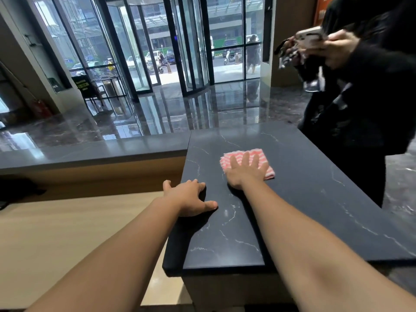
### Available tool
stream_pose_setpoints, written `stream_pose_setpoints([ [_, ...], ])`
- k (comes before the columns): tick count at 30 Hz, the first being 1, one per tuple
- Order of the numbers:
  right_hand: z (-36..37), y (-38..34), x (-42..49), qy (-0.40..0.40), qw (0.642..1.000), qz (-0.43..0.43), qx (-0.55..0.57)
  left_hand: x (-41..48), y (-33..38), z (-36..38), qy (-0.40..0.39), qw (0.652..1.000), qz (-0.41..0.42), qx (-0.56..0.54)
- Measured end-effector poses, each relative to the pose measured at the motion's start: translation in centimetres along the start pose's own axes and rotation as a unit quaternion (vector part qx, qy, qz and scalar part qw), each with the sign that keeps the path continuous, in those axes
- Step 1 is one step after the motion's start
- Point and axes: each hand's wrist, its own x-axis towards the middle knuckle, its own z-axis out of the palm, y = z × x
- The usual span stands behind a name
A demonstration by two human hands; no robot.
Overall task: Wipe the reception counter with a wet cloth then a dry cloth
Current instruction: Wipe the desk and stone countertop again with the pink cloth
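Note:
The reception counter is a dark marble slab with thin white veins, running from the near edge toward the far right. A pink-and-white striped cloth lies folded on its middle. My right hand presses flat on the cloth with fingers spread and straight. My left hand rests on the counter's left edge, fingers bent over the edge and thumb lying on the top.
A person in black stands at the counter's far right corner, holding a phone and dark items. A lower wooden desk lies to my left. A grey counter section extends left. Beyond are a glossy floor and a revolving glass door.

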Motion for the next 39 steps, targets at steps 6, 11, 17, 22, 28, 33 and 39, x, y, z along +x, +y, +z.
stream_pose_setpoints([
  [6, -0.3, 0.3, -2.1, -0.027, 0.998, -0.061, -0.003, -1.7, 0.9, 0.2, -0.008, 1.0, 0.001, 0.007],
  [11, -1.4, 7.8, -2.4, 0.003, 1.0, 0.019, 0.003, -2.0, 1.9, 0.8, 0.0, 1.0, 0.004, 0.008],
  [17, -2.6, 14.9, -3.5, 0.012, 0.994, 0.104, 0.018, -2.5, 2.0, 1.3, 0.014, 1.0, 0.005, -0.004],
  [22, -2.2, 14.2, -3.8, 0.011, 0.99, 0.141, 0.015, -2.8, 2.0, 1.9, 0.021, 1.0, 0.012, -0.008],
  [28, -1.4, 10.0, -5.0, 0.002, 0.993, 0.117, 0.016, -2.7, 2.0, 1.8, 0.016, 1.0, 0.008, -0.018],
  [33, 0.0, 4.2, -6.2, -0.016, 0.999, 0.031, -0.004, -2.6, 2.4, 1.8, 0.03, 0.999, 0.009, -0.019],
  [39, 1.0, 0.5, -8.0, -0.042, 0.993, -0.098, -0.045, -2.9, 4.3, 1.4, 0.059, 0.998, -0.006, -0.035],
])
